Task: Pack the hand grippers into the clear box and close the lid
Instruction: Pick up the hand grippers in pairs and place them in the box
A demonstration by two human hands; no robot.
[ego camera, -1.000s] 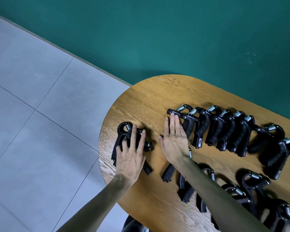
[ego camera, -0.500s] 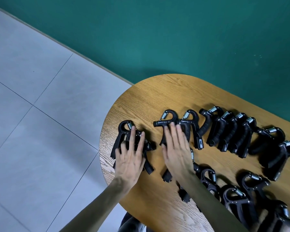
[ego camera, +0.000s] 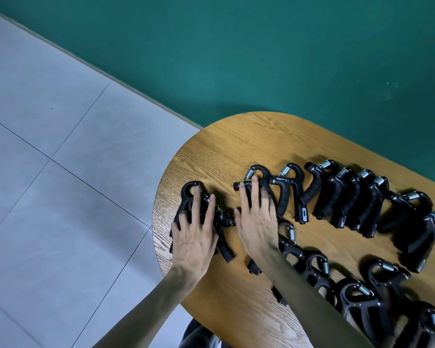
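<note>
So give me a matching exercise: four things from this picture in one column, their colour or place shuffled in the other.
1. left hand
2. right hand
3. table
4. wall

A. green
B. flat on the gripper pile at the table's end
C. wood grain
D. fingers on the first gripper of the far row

Pairs: 1-B, 2-D, 3-C, 4-A

Far wall: flat teal-green paint, matte, faint pale specks at right. A narrow pale skirting strip runs diagonally where the wall meets the floor. Floor: large light-grey square tiles with thin dark grout lines, filling the left side. Rounded-end oak-veneer wooden table at right, visible grain, its far edge close to the wall. Soft even light; the table casts a dim shadow on the wall.
</note>
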